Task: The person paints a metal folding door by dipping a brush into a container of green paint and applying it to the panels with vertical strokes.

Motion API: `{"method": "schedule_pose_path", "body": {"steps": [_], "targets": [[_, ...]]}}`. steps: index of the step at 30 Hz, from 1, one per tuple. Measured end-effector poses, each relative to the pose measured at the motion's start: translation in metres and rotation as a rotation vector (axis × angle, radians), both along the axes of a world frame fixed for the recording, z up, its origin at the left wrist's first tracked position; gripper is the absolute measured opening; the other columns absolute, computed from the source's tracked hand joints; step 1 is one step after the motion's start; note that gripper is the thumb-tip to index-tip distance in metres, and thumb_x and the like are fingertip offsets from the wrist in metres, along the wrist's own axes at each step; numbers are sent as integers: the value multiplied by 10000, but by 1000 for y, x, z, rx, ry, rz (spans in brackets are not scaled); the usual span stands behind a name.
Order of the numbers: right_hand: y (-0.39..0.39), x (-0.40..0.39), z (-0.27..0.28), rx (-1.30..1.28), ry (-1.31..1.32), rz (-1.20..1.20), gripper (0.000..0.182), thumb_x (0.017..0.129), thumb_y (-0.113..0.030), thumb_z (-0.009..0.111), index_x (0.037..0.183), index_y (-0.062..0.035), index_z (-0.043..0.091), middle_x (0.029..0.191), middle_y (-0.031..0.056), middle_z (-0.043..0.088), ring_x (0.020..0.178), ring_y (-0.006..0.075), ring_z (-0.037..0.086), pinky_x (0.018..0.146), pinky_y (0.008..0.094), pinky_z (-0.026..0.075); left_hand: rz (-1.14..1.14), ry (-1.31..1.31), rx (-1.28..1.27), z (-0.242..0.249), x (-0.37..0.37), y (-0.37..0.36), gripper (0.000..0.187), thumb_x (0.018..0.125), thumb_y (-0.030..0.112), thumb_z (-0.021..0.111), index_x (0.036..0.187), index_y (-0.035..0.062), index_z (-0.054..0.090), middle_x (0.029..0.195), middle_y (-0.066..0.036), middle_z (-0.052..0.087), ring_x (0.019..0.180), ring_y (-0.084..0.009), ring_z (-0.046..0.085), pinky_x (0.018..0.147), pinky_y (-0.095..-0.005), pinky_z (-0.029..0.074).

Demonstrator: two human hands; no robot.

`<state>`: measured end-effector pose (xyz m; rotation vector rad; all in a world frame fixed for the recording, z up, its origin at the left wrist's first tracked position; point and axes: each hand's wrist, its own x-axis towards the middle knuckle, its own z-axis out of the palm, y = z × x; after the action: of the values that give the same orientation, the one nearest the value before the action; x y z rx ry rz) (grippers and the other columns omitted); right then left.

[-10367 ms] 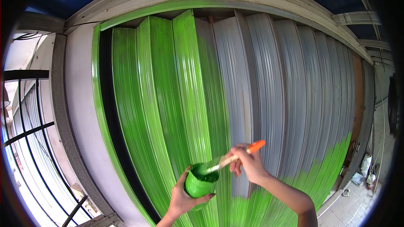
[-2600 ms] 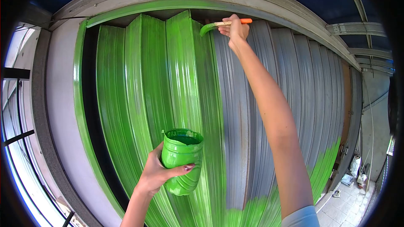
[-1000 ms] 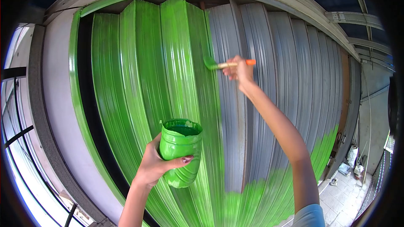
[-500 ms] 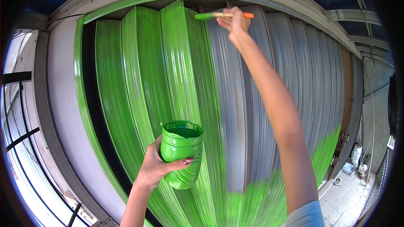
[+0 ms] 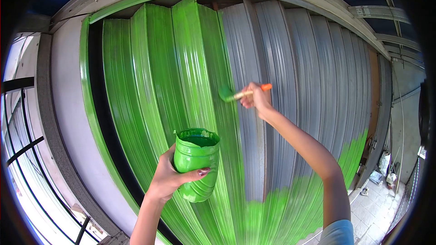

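Note:
My left hand (image 5: 170, 177) is wrapped round a cut-off plastic bottle (image 5: 196, 165), coated green and holding green paint (image 5: 200, 141). In my right hand (image 5: 255, 98) is a paintbrush (image 5: 243, 94) with a pale handle and an orange end. Its green bristles (image 5: 225, 94) bend against the folding metal door, on a green panel beside the grey part. The green-painted panels (image 5: 168, 72) fill the door's left side. Bare grey panels (image 5: 313, 63) stretch to the right, with a ragged green band (image 5: 281, 213) along their bottom.
A green-edged frame (image 5: 85, 77) borders the door on the left and top. Left of it stand a white wall (image 5: 68, 86) and a barred window (image 5: 27, 154). At the right, white bags (image 5: 384, 163) lie near the tiled floor (image 5: 370, 211).
My right hand has brought the brush down from the top of the door to about its middle. My left hand and the bottle have hardly moved.

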<state>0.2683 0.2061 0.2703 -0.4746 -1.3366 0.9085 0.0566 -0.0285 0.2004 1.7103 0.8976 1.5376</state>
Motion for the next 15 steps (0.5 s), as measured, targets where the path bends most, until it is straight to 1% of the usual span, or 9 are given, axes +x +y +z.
{"method": "schedule_pose_path", "body": {"steps": [2,5,6,8,10,12,13,14,15], "targets": [[-14,10,-16,-97,-140,-37,236,800,-201,462,760,-3,586,609,134,613,435,145,571,392,250,470,0,3,-15,-4,-1,-4,666,591,42,815,1164,-40,487,1021,-121,619,929,-198,611,880,-356,486],[-11,20,6,-145,-184,-88,220,777,-199,479,755,-8,588,632,147,624,458,149,593,408,238,492,-12,2,10,-4,-6,-5,671,586,39,817,1165,-42,487,1021,-123,620,930,-202,611,881,-361,486],[-14,13,19,-131,-193,-88,219,783,-200,462,780,-2,558,669,154,619,471,165,586,413,252,480,-6,8,16,-4,-7,-4,676,583,40,820,1166,-43,487,1021,-124,620,932,-204,611,883,-363,485],[-13,-4,58,-73,-66,-32,187,783,-173,482,787,0,554,693,163,621,499,178,616,393,253,494,12,5,9,-4,-7,-4,687,576,44,825,1168,-45,487,1023,-126,620,934,-209,610,887,-367,484],[-9,-19,103,-11,-145,-119,176,790,-158,495,793,8,555,710,160,620,516,196,632,385,250,509,30,-9,1,-2,-7,-3,698,569,50,831,1169,-45,487,1024,-129,620,937,-214,610,892,-370,482],[-11,-28,140,75,21,-124,186,776,-161,511,792,17,562,698,150,614,495,206,625,401,255,522,34,3,2,-2,-10,0,705,569,56,834,1173,-47,484,1028,-130,619,942,-217,609,897,-371,480],[-16,-29,157,113,196,-91,182,763,-151,517,790,23,565,687,138,607,485,216,622,397,259,515,32,6,0,-4,-11,2,709,569,59,835,1174,-48,482,1030,-131,619,944,-218,608,899,-371,479],[-15,-27,175,162,298,-42,167,756,-134,516,785,21,569,664,142,614,481,217,620,397,263,503,24,4,-5,-5,-11,4,711,571,64,836,1175,-50,480,1031,-131,618,945,-219,608,899,-372,479],[-21,-28,185,193,331,-81,167,750,-127,515,771,29,572,642,145,611,472,214,615,391,268,499,21,4,-3,-5,-11,6,712,572,68,837,1176,-52,478,1033,-131,617,946,-220,608,898,-372,479]]}}
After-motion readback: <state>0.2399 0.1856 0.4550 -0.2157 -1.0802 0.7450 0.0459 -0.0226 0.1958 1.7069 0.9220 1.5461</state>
